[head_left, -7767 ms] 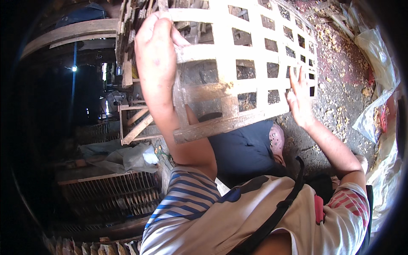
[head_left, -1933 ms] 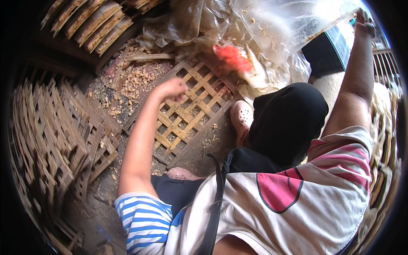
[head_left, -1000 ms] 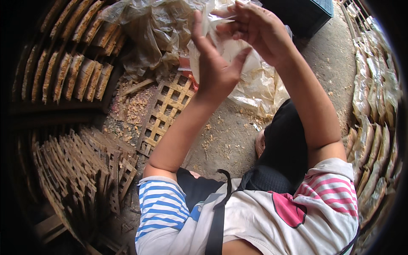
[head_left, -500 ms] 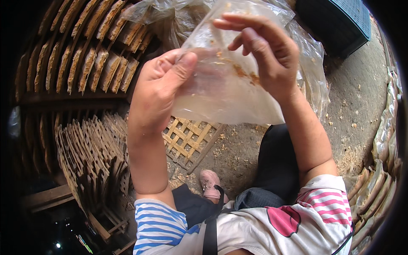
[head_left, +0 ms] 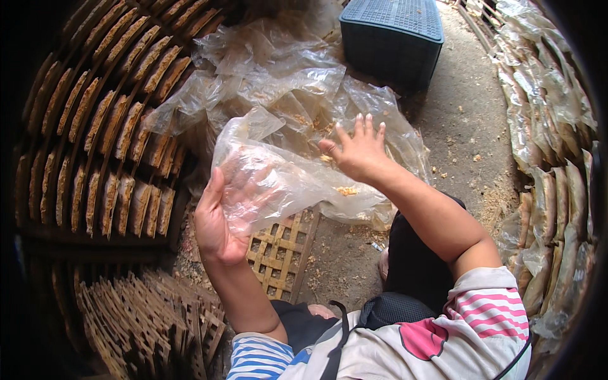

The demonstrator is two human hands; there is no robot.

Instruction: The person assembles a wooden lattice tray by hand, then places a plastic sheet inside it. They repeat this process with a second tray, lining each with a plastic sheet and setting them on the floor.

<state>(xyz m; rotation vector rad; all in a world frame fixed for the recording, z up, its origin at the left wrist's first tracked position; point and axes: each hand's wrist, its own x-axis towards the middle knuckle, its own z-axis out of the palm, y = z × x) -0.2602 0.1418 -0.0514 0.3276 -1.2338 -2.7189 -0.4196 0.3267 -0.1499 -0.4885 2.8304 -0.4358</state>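
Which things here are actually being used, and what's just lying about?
In use:
Clear plastic sheet, left hand showing through it
Right hand, open, fingers spread

Apparently lying about:
Dark crate
Crumpled plastic
Woven lattice panel
Stacked slatted panels

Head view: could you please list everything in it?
Thin plastic sheet: one, translucent, centre
Crumpled plastic sheeting: uncountable, translucent, beyond it
Rectangular plastic crate: one, dark blue-green, top
Woven lattice panel: one, tan, on floor
Slatted lattice frames: many, brown, lower left
Flat crusty slabs: many, golden-brown, left
Flat plastic-wrapped pieces: many, pale, right
Crumbs: many, yellowish, plastic and floor
Shirt: one, white-pink-blue, bottom
Left hand: one, bare, partly behind sheet
Right hand: one, bare, above sheeting
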